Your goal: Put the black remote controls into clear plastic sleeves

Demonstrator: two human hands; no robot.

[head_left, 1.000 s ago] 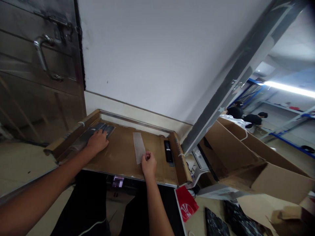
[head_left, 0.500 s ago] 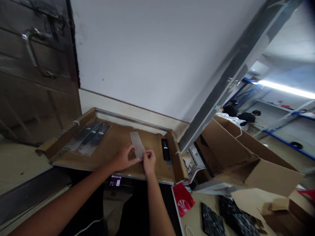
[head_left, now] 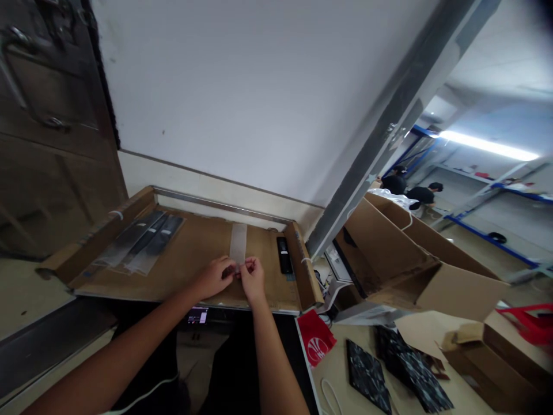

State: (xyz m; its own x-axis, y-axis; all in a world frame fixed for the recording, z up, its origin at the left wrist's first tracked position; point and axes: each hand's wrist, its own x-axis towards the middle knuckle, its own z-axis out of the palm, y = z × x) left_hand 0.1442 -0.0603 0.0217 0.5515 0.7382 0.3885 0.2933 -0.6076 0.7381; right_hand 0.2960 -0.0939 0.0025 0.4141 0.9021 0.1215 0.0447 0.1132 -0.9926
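Narrow translucent plastic sleeve [head_left: 238,239] lies on brown cardboard-lined tray [head_left: 203,239], reaching toward 12 o'clock from hands. Right hand [head_left: 253,276]: thumb and fingertips pinching sleeve's near end. Left hand [head_left: 216,278]: fingers curled toward thumb, tips at same end; cannot tell whether gripping film. 3 clear sleeves with dark strips inside [head_left: 149,237] at 10 o'clock from left hand. Black oblong piece with white label [head_left: 284,255] at 2 o'clock from right hand, near tray's side wall.
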